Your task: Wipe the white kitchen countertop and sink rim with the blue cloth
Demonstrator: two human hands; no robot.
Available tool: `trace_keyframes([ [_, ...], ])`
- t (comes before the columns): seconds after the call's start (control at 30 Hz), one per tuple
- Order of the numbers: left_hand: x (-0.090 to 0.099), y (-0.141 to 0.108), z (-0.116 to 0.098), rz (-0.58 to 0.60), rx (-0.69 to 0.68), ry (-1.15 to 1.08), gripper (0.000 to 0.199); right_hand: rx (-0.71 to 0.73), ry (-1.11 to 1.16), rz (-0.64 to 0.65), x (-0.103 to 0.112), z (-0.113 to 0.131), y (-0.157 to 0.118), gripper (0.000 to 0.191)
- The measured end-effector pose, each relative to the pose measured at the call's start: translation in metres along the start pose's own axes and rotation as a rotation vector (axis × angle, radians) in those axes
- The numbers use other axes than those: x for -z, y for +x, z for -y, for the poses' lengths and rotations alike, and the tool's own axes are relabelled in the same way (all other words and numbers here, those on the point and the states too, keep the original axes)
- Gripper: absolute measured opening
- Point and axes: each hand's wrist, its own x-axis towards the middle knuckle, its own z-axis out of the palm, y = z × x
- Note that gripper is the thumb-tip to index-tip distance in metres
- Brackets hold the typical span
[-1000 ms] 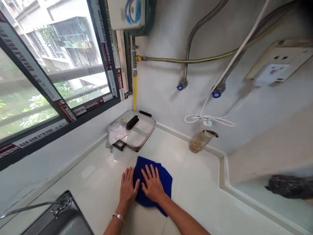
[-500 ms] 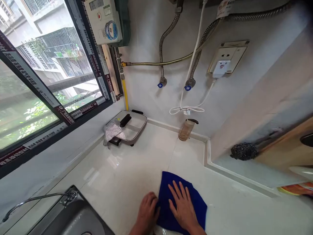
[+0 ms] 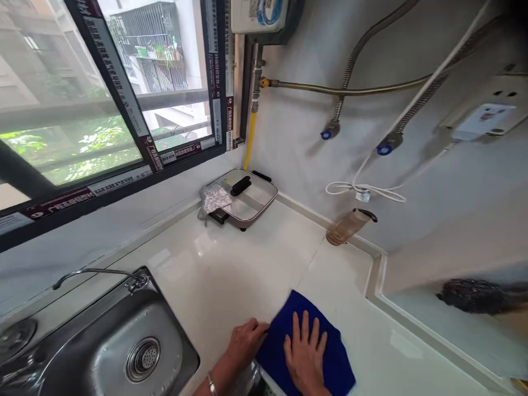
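Note:
A blue cloth [image 3: 297,308] lies spread over the front part of the white countertop [image 3: 243,264]. On top of it my right hand [image 3: 306,352] rests flat with the fingers spread. My left hand [image 3: 247,338] is at the cloth's left edge, its fingers closed on that edge. Below the left hand, at the bottom of the view, something clear and shiny shows partly; I cannot make out what it is.
A steel sink [image 3: 111,341] with a thin faucet [image 3: 94,270] is at the lower left. An electric pan [image 3: 251,201] with a glass lid and a silvery cloth [image 3: 215,198] stands in the corner. A brownish pitcher [image 3: 348,226] is by the wall.
The view has turned left, showing more of the sink. My left hand has shifted slightly away from the right hand; my right hand stays flat on the cloth.

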Motion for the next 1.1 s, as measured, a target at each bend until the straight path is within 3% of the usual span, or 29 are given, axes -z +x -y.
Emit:
trace_keyframes([
  [0.17, 0.051, -0.052, 0.069, -0.079, 0.225, 0.073, 0.033, 0.213, 0.094, 0.231, -0.021, 0.088, 0.044, 0.074],
  [0.3, 0.101, -0.059, 0.123, -0.070, 0.370, 0.151, 0.034, 0.424, 0.219, 0.371, -0.026, 0.138, 0.088, 0.070],
  [0.4, 0.149, -0.045, 0.154, -0.093, 0.521, 0.293, 0.036, 0.508, 0.316, 0.367, -0.017, 0.144, 0.112, 0.060],
  [0.5, 0.176, -0.025, 0.163, -0.279, 0.576, 0.460, 0.040, 0.443, 0.387, 0.180, -0.004, 0.120, 0.107, 0.053],
  [0.53, 0.174, -0.018, 0.160, -0.342, 0.552, 0.468, 0.040, 0.403, 0.406, 0.114, -0.001, 0.107, 0.098, 0.052],
  [0.6, 0.154, -0.004, 0.145, -0.409, 0.455, 0.393, 0.040, 0.330, 0.431, 0.031, 0.002, 0.078, 0.072, 0.049],
  [0.67, 0.115, 0.007, 0.117, -0.364, 0.361, 0.273, 0.041, 0.272, 0.428, 0.010, 0.000, 0.046, 0.041, 0.045],
  [0.77, 0.050, 0.007, 0.064, -0.389, 0.400, 0.281, 0.054, 0.237, 0.398, 0.008, -0.006, 0.002, -0.001, 0.041],
  [0.87, 0.012, -0.010, 0.023, -0.330, 0.328, 0.258, 0.068, 0.235, 0.363, -0.013, -0.012, -0.036, -0.023, 0.043],
  [0.97, 0.012, -0.023, 0.014, -0.237, 0.238, 0.232, 0.073, 0.273, 0.359, -0.008, -0.015, -0.060, -0.031, 0.052],
  [1.1, 0.038, -0.008, 0.046, -0.241, 0.276, 0.262, 0.069, 0.288, 0.370, 0.011, -0.017, -0.067, -0.036, 0.063],
])
